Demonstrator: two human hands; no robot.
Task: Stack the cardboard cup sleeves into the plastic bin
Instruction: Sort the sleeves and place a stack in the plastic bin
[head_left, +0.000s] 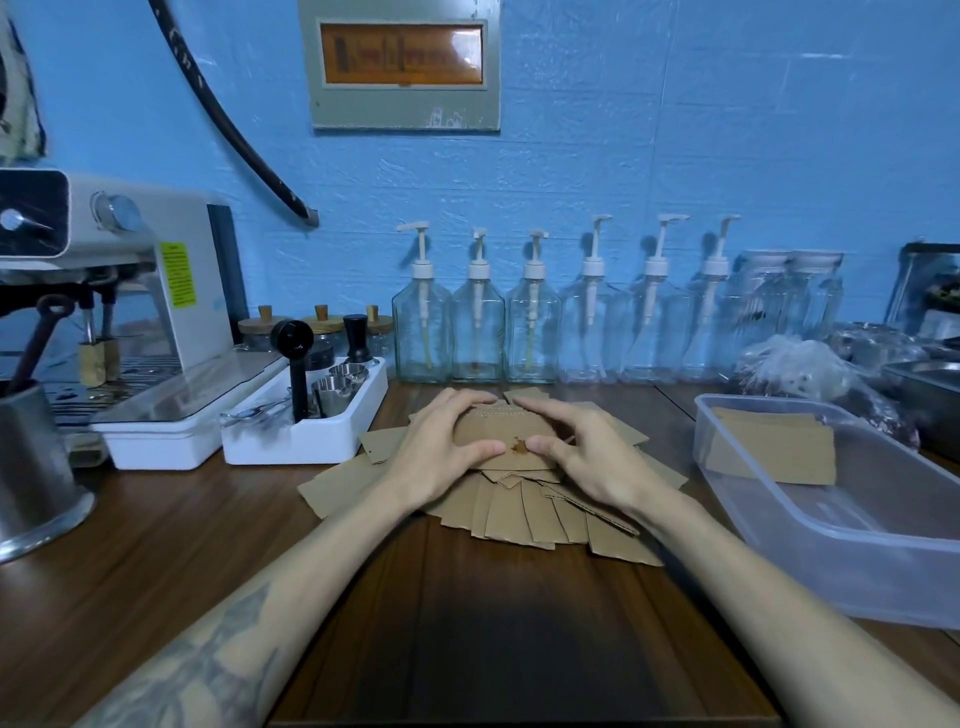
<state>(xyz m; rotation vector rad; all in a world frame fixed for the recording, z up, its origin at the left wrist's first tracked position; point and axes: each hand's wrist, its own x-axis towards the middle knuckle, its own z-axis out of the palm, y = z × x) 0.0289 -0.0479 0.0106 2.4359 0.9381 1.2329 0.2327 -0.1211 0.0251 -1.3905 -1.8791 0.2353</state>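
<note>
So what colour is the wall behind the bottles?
Bright blue: the rough painted wall behind the clear glass pump bottles, seen in the head view.

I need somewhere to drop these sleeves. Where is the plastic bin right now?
In the head view the plastic bin sits on the wooden counter at the right, beside the right hand, in front of the pump bottles.

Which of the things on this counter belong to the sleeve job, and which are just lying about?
Job: top sleeve, sleeve pile, plastic bin, sleeves in bin, left hand, right hand.

Bystanders: espresso machine, white tool tray, pump bottles, metal jug.
</note>
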